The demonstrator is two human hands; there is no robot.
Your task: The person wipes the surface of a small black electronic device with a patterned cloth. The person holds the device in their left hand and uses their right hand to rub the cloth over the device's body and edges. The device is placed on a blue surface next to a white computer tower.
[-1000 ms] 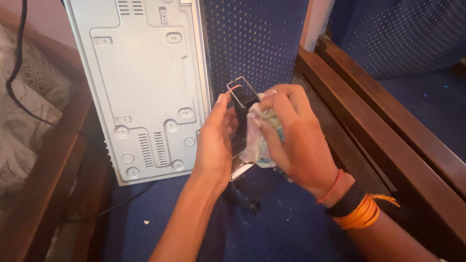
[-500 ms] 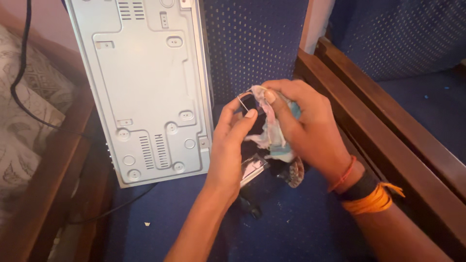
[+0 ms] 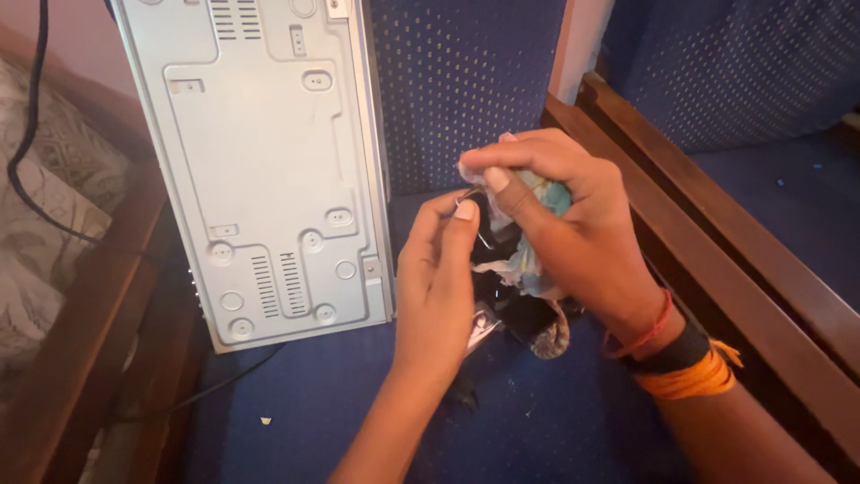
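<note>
The person's left hand [image 3: 437, 282] holds a small dark part with a metal frame [image 3: 484, 235] upright over the blue seat cushion [image 3: 296, 421], fingers curled around its near side and the fingertips pinching its top edge. Most of the part is hidden behind the two hands; only a thin wire-like edge near the top and a shiny corner at the bottom show.

The right hand [image 3: 573, 229] is closed on a crumpled pale cloth [image 3: 524, 260] with blue-green patches, thumb and forefinger pressing it against the top of the dark part. The cloth hangs down the far side of the part, and a darker, speckled end of it dangles below the hand, just above the cushion. An orange thread and a black band sit on that wrist.

Just beside the dark part, on its left, a flat grey metal device casing [image 3: 269, 170] stands on edge on the cushion and leans against the blue dotted backrest [image 3: 466, 81], its underside with screw bosses and vent slots facing the room. A black cable [image 3: 27, 170] runs further out on that side, over a patterned fabric. On the other side of the part, a brown wooden armrest [image 3: 717, 260] runs alongside the right forearm.
</note>
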